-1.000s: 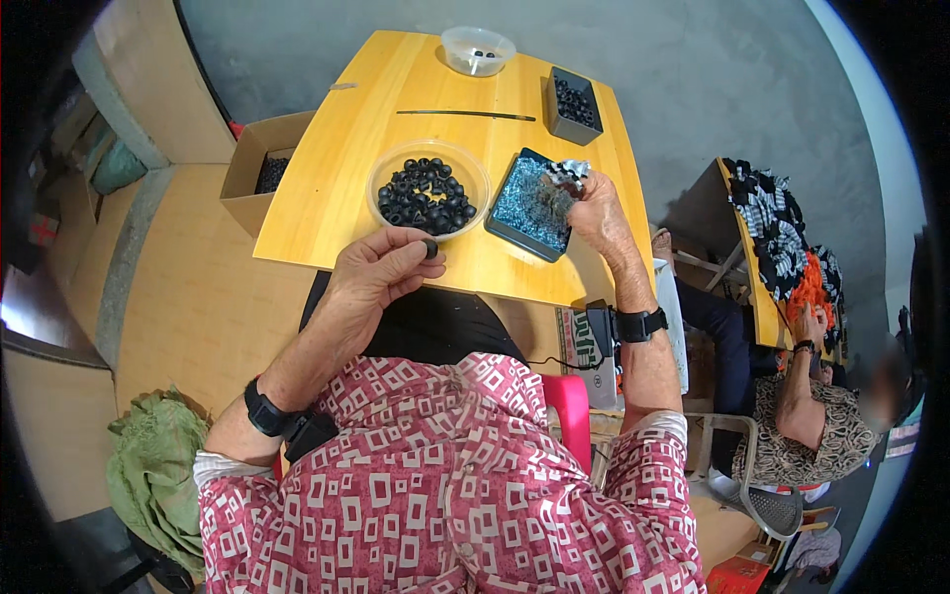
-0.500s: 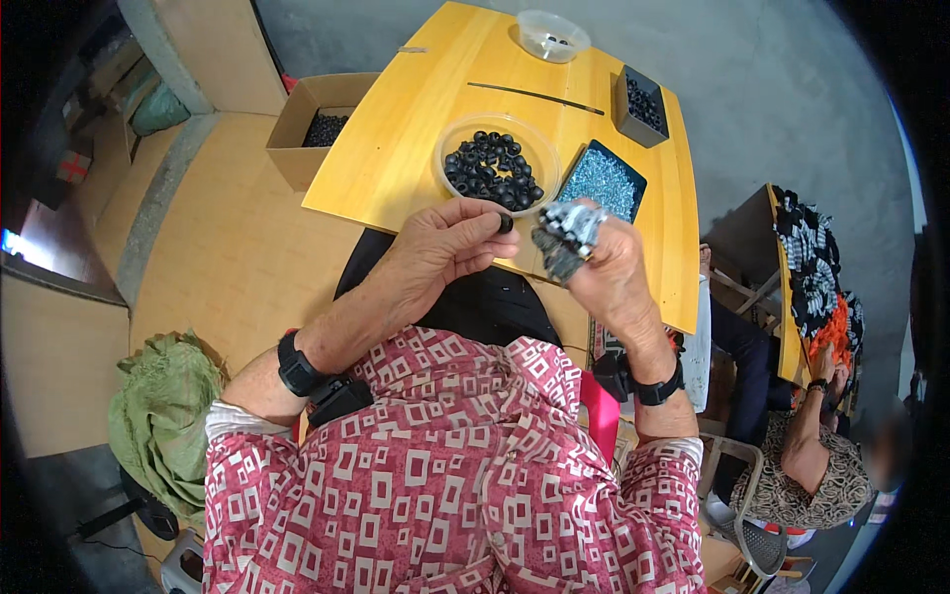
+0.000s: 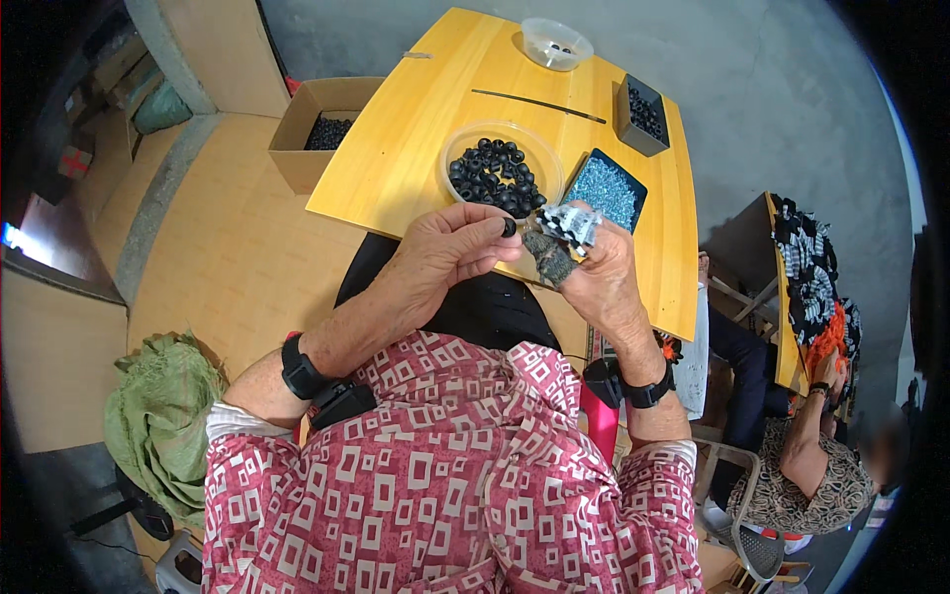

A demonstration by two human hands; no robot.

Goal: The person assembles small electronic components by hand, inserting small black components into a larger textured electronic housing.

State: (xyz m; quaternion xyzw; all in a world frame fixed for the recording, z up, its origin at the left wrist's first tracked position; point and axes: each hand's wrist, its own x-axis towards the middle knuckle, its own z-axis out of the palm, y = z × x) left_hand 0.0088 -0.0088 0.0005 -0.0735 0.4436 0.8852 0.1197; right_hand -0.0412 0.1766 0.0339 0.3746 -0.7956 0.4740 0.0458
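My left hand (image 3: 450, 247) pinches a small black round piece (image 3: 510, 227) between thumb and fingertips, just above the table's near edge. Close beside it, my right hand (image 3: 606, 277) is closed. Black-and-white striped cloth (image 3: 569, 226) covers its forefinger, and a dark grey wrap (image 3: 547, 258) covers its thumb. Whatever those fingertips hold is too small or hidden to make out. Right behind both hands stands a clear round bowl (image 3: 556, 163) with several black round pieces (image 3: 495, 173) inside, some showing holes.
On the yellow table (image 3: 416, 129) are a dark tray of small shiny clear pieces (image 3: 604, 191), a thin dark strip (image 3: 539, 106), a grey bin (image 3: 643, 117) and another clear bowl (image 3: 556, 45). A cardboard box (image 3: 297, 158) stands left. A co-worker (image 3: 807, 465) handles orange material at right.
My right hand has steadied from a blur, its wrapped fingers turned toward the piece in my left hand. My left hand keeps its pinch, almost unmoved. The view has shifted slightly.
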